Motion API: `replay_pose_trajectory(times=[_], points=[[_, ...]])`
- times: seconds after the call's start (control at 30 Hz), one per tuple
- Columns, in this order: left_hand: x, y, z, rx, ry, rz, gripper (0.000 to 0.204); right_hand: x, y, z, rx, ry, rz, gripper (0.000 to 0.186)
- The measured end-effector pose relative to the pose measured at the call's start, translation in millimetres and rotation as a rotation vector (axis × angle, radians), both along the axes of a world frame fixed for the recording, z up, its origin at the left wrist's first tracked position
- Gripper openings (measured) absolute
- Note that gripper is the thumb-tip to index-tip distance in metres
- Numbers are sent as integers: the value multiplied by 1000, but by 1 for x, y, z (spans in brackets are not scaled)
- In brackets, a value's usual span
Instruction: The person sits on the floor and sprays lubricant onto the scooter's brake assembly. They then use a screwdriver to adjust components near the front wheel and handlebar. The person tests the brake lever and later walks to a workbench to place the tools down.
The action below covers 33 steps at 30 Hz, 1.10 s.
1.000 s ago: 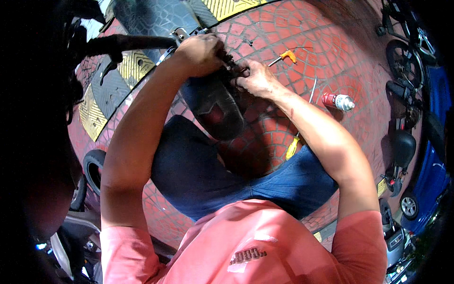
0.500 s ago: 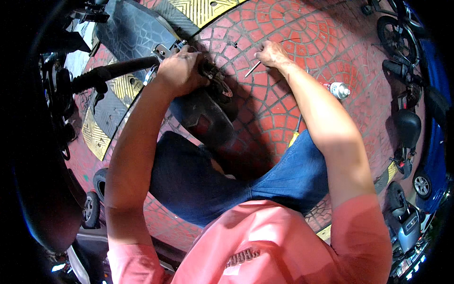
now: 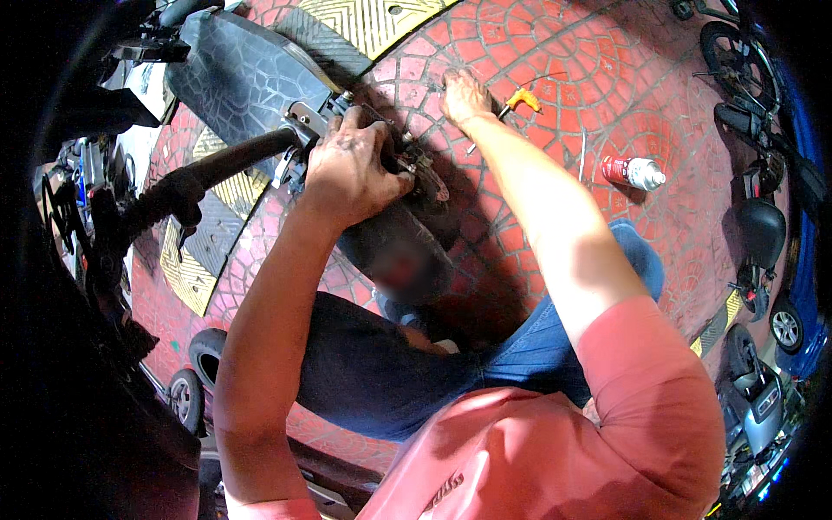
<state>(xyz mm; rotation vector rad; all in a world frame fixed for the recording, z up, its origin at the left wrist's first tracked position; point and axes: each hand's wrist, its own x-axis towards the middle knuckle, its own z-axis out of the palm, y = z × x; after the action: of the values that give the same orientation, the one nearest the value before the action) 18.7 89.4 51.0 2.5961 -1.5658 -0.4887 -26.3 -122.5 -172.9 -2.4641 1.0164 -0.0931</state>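
While I look down over the blue jeans (image 3: 373, 364), I find the kick scooter (image 3: 251, 78) just ahead on the red paving (image 3: 494, 52), its dark mudguard (image 3: 368, 245) nearest to me. I judge this wheel end heavy and stiff, but it probably can roll or turn, so it needs a steady hold. The mudguard seems to be plastic, and I would not press on its rim.

With the left hand (image 3: 351, 169) I grasp the scooter between mudguard and stem (image 3: 225, 165), fingers curled over, thumb bent; I think this is a good place, because the frame there looks solid. The metal mechanism (image 3: 425, 178) beside the thumb looks dirty and perhaps greasy, so skin may slip on it.

Farther out lies an orange-handled driver (image 3: 519, 100), its shaft partly hidden behind the right wrist. It should be light and rigid, best taken by the handle. The right hand (image 3: 464, 100) reaches down to the paving; I cannot tell if its fingers pinch something. To the right is a red and white spray can (image 3: 631, 172), and well beyond, a parked motorbike (image 3: 758, 232).

Compared with half a second ago, the right hand is off the driver and farther to the left; the left hand stays on the scooter.
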Motion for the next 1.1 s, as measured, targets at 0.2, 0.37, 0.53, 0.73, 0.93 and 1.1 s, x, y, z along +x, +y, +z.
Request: replay_pose_trajectory(times=[0.2, 0.37, 0.53, 0.73, 0.93, 1.1], points=[[1, -5, 3, 76, -8, -50, 66, 7, 7, -2, -49, -23, 112, 36], [2, -8, 5, 65, 17, -59, 64, 6, 2, -11, -62, -52, 204, 30], [1, -12, 5, 45, 36, -80, 64, 4, -2, -10, 472, -247, -202, 16], [-1, -9, 2, 6, 35, -96, 58, -30, 8, 32, 1913, -837, -246, 16], [-3, -13, 2, 31, 116, -49, 55, -22, 5, 68, 1743, -613, 64, 23], [2, -11, 1, 10, 73, -105, 56, -34, 12, 105, 1057, -366, 573, 21]])
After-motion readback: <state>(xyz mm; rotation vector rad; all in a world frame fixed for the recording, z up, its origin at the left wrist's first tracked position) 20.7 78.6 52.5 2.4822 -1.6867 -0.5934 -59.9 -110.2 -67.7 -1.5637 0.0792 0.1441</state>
